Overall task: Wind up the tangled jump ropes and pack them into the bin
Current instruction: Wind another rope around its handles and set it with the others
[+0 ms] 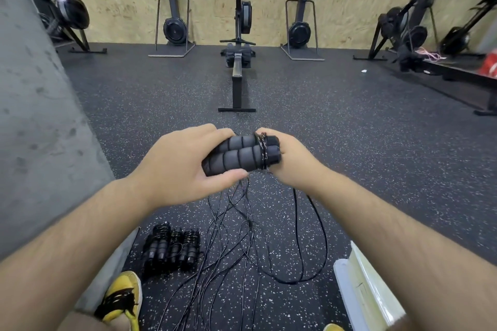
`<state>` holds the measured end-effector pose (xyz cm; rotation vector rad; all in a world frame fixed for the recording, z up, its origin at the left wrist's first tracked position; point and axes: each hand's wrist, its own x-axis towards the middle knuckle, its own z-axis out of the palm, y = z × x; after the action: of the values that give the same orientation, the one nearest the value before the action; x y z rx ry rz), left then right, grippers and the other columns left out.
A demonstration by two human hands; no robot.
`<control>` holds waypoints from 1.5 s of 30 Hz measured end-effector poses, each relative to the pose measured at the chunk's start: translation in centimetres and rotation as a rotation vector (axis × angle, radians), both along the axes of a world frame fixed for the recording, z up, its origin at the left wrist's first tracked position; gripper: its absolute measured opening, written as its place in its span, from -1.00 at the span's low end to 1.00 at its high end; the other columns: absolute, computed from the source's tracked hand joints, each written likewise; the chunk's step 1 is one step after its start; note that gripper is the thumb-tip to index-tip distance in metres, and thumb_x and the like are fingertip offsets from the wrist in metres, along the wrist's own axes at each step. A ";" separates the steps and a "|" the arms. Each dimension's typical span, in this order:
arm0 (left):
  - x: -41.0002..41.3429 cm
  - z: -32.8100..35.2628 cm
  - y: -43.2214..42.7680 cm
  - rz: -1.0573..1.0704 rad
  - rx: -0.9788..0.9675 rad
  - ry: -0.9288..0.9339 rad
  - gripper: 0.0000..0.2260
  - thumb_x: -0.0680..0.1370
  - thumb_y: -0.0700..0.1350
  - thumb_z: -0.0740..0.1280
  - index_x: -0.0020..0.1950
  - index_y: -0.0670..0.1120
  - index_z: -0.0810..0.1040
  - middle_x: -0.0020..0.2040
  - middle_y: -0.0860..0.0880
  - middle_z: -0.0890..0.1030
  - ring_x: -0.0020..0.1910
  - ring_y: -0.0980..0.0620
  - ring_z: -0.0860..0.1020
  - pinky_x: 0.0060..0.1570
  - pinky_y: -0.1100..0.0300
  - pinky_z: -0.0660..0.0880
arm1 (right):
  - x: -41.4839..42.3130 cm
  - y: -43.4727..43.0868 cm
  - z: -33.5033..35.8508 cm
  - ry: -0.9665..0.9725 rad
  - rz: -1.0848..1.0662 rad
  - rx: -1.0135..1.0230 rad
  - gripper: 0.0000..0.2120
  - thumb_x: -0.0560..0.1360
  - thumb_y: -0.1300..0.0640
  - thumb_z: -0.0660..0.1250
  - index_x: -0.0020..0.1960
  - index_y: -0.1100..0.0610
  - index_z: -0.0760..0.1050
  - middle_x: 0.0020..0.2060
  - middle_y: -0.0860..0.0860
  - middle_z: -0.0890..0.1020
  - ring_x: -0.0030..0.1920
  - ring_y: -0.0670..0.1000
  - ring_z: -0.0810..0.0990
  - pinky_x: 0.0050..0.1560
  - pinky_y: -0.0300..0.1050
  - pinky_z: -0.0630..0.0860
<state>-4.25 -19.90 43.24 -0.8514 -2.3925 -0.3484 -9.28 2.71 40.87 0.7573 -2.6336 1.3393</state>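
Observation:
My left hand (177, 161) grips two black foam jump rope handles (236, 154) held side by side at chest height. A few turns of thin black cord (264, 152) are wrapped around the handles' right end, where my right hand (289, 161) pinches the cord. Loose tangled cord (242, 239) hangs from the handles and sprawls over the speckled floor below. Three wound-up jump ropes (172, 248) lie side by side on the floor at the lower left. A pale translucent bin (363, 282) shows its rim at the lower right.
A rowing machine (238, 62) stands straight ahead on the rubber floor. Ski machines (174, 24) line the plywood wall. A grey concrete pillar (35, 115) rises on the left. My yellow shoe (121, 298) is at the bottom.

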 end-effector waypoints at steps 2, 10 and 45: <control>-0.3 0.1 -0.2 0.049 -0.036 0.061 -0.51 0.47 0.41 0.24 0.14 0.05 0.53 -0.16 0.13 0.47 -0.17 0.07 0.48 -0.21 0.14 0.40 | 0.1 -1.3 -0.5 -0.017 -0.043 -0.013 -0.65 0.50 0.37 0.18 -0.08 -0.07 0.54 -0.15 -0.12 0.67 -0.14 -0.08 0.56 -0.06 -0.02 0.60; -1.7 0.1 -0.8 0.176 -0.024 0.200 -0.46 0.48 0.39 0.28 0.16 -0.04 0.55 -0.17 0.03 0.48 -0.17 -0.06 0.52 -0.24 0.05 0.44 | 2.1 -2.6 -0.5 -0.288 -0.014 -0.088 -0.67 0.70 -0.01 0.04 -0.12 0.04 0.47 -0.54 -0.16 0.37 -0.52 -0.12 0.28 -0.40 -0.16 0.28; -0.7 0.5 0.0 -0.150 -0.037 0.033 -0.52 0.46 0.28 0.45 0.16 -0.06 0.61 -0.18 0.05 0.51 -0.19 -0.01 0.49 -0.16 0.02 0.47 | 0.3 1.6 3.2 0.247 0.011 0.233 -0.70 0.62 -0.12 0.11 -0.01 -0.02 0.55 -0.18 -0.16 0.61 -0.09 -0.07 0.57 0.00 -0.03 0.52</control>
<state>-5.00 -19.92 43.70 -1.0490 -2.3175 -0.3464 -8.98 4.34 44.05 0.9005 -2.6127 0.8826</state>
